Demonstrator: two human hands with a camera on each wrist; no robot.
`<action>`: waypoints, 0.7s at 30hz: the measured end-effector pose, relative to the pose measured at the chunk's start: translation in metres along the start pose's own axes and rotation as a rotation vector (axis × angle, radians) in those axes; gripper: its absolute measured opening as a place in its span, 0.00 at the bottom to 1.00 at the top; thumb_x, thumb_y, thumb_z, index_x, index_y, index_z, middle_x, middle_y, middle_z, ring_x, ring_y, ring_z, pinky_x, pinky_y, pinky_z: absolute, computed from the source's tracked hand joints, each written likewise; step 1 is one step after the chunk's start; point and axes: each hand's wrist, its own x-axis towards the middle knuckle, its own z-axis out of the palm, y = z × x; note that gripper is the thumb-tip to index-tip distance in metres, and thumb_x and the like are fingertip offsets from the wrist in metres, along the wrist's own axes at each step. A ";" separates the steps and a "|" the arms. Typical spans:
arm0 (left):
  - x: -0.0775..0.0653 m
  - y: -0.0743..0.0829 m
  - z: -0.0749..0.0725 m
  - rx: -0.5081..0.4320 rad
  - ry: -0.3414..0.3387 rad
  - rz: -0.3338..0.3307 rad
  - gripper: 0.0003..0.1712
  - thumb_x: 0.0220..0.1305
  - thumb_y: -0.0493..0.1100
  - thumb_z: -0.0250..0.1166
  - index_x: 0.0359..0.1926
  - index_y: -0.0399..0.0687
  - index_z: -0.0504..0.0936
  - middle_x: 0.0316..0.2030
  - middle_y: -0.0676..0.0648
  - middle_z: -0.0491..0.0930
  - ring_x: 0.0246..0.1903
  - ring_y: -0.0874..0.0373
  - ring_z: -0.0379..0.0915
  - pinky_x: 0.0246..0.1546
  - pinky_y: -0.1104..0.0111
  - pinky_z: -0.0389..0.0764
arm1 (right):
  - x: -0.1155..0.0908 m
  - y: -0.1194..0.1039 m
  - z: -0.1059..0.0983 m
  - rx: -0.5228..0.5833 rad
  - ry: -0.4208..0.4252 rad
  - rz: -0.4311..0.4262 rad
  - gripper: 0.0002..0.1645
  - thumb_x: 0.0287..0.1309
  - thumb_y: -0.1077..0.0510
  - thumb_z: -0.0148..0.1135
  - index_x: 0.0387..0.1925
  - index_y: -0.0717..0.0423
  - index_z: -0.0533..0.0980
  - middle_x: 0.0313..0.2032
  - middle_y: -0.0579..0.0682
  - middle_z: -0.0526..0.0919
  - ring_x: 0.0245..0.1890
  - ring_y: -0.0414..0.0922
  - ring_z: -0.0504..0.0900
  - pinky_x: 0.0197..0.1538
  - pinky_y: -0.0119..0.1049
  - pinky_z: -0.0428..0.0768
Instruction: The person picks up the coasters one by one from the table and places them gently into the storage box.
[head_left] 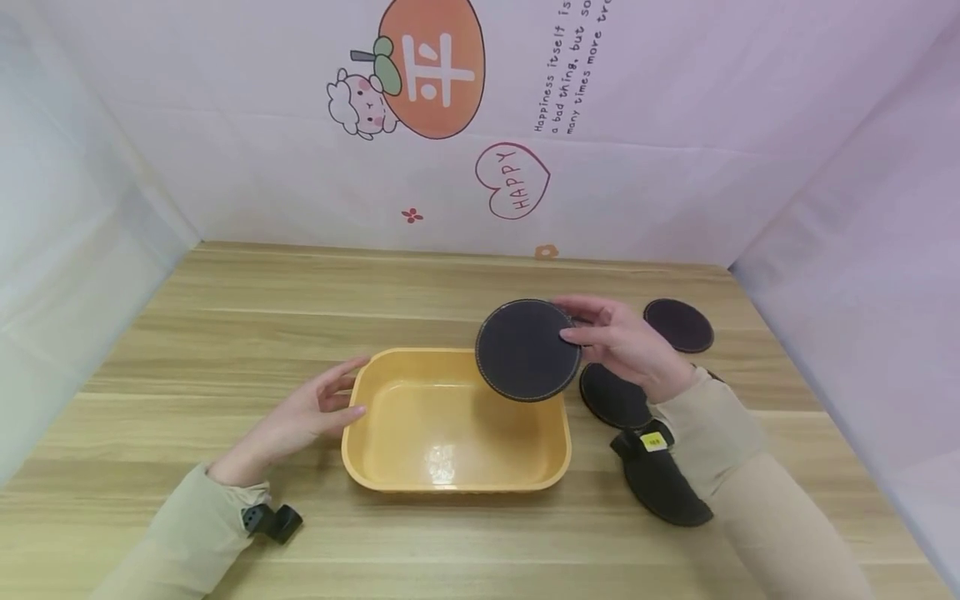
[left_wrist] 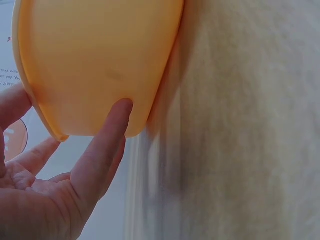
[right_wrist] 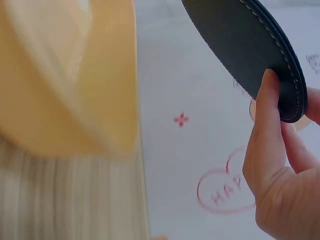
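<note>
A round black stitched coaster [head_left: 527, 350] is pinched at its edge by my right hand [head_left: 626, 342], thumb on the face toward me. It is held tilted above the right rear part of a yellow plastic tub [head_left: 457, 475]. In the right wrist view the same coaster [right_wrist: 240, 45] appears between thumb and fingers. At the tub's left end, my left hand [head_left: 303, 412] holds the wall, thumb over the rim and fingers outside. The left wrist view shows a fingertip of that hand [left_wrist: 55, 205] against the tub's outer wall [left_wrist: 100, 65].
Right of the tub on the wooden table [head_left: 262, 308] lie more black coasters: one at the far right [head_left: 678, 325], one beside the tub [head_left: 611, 398], and one nearer me [head_left: 663, 492], partly hidden by my right wrist and sleeve. A printed white cloth [head_left: 637, 200] stands behind.
</note>
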 end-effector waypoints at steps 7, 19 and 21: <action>0.001 -0.004 0.002 -0.057 0.006 -0.006 0.40 0.66 0.35 0.58 0.72 0.37 0.47 0.63 0.24 0.58 0.62 0.30 0.59 0.46 0.62 0.82 | 0.023 -0.004 0.030 -0.074 0.013 0.054 0.29 0.59 0.74 0.50 0.63 0.65 0.63 0.41 0.41 0.82 0.38 0.37 0.83 0.39 0.32 0.83; 0.002 -0.003 0.003 -0.060 0.018 -0.029 0.42 0.65 0.37 0.59 0.73 0.39 0.47 0.65 0.25 0.56 0.62 0.31 0.58 0.46 0.60 0.82 | 0.063 0.024 0.080 -0.213 -0.066 0.142 0.29 0.56 0.73 0.57 0.62 0.65 0.68 0.48 0.54 0.78 0.39 0.39 0.80 0.42 0.36 0.83; 0.001 -0.002 0.003 -0.057 0.023 -0.036 0.42 0.65 0.38 0.60 0.73 0.40 0.47 0.65 0.25 0.56 0.62 0.31 0.58 0.46 0.60 0.82 | 0.067 0.029 0.086 -0.223 -0.091 0.162 0.29 0.56 0.73 0.57 0.61 0.65 0.69 0.48 0.54 0.77 0.38 0.40 0.80 0.42 0.36 0.83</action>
